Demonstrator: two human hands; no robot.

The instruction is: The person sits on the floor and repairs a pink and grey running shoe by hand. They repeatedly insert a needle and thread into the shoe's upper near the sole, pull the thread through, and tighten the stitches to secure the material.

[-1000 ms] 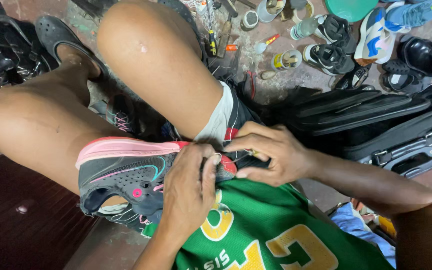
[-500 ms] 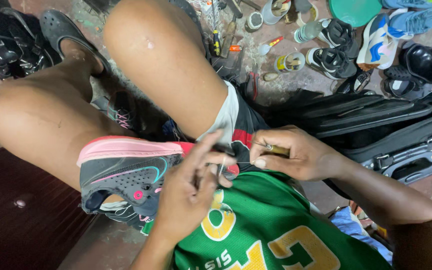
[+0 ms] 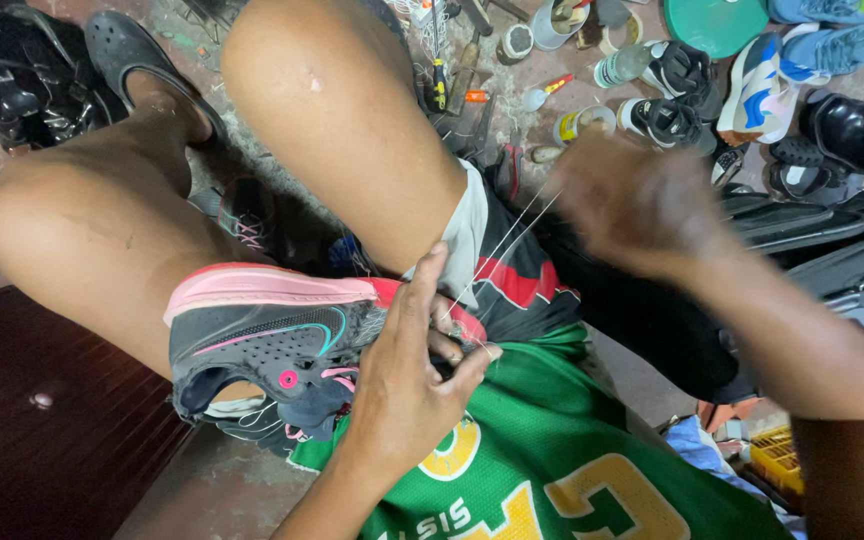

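Observation:
A grey-black sneaker (image 3: 262,345) with a pink sole and pink trim lies between my thighs, sole turned up. My left hand (image 3: 407,375) clasps its toe end against my lap, fingers curled over the edge. Two thin pale threads (image 3: 507,245) run taut from the shoe up to my right hand (image 3: 637,205), which is raised to the right and blurred by motion, pinching the thread ends. What else it holds is not visible.
Shoes and sandals (image 3: 762,90) lie scattered on the floor at the top right, with small jars, tubes and tools (image 3: 512,60) beside them. A dark suitcase (image 3: 832,270) sits at the right. A black shoe (image 3: 132,50) is on my foot, top left.
My right hand has lifted away from the shoe, up and to the right, drawing the thread taut. My left hand keeps its hold on the sneaker.

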